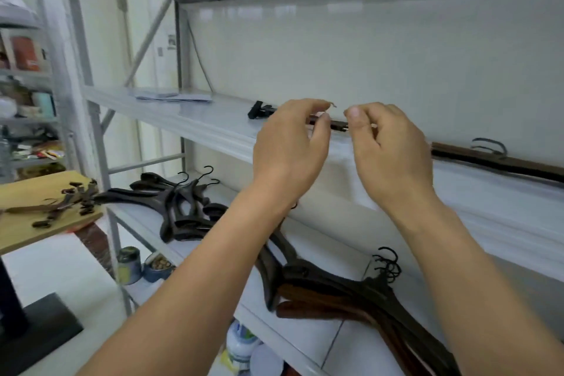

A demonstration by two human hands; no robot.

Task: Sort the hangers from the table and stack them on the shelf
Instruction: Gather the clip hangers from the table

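The left hand [290, 143] is pinching the slim dark clip hanger [264, 110] on the white metal shelf [210, 122], the right hand [389, 149] curling beside it, grip unclear.

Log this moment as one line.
left hand and right hand at clip hanger on upper shelf | grip unclear | more hangers on table
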